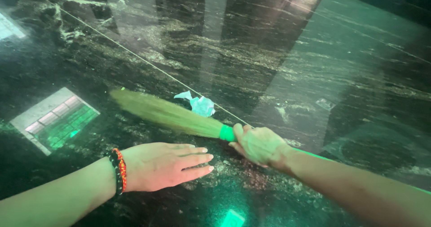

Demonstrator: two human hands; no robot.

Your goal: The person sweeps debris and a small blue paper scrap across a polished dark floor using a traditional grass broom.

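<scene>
**Right grip closed on the broom, left hand flat and free**

Your right hand (259,145) has its grip shut tight around the handle end of a soft grass broom with pale straw-coloured bristles and a green plastic binding (179,116). The fingers curl fully round, just behind the green band, which touches the grip on its left side. From there the bristles fan out in a long, feathery, tapered brush, up and to the left of the grip, blurred at the tip and lying low over the floor.

Just beyond the bristles, a little above and left of the right grip, lies a crumpled scrap of pale blue-white paper (199,104), wrinkled and irregular, close beside the brush.

Your left hand (164,165) holds nothing: palm down, fingers straight and together, pointing towards the right grip and stopping short of it. A beaded bracelet of red and black beads (120,170) circles that wrist.

Beneath both lies a dark polished stone floor with pale streaked veins (341,65), glossy and reflective.
</scene>
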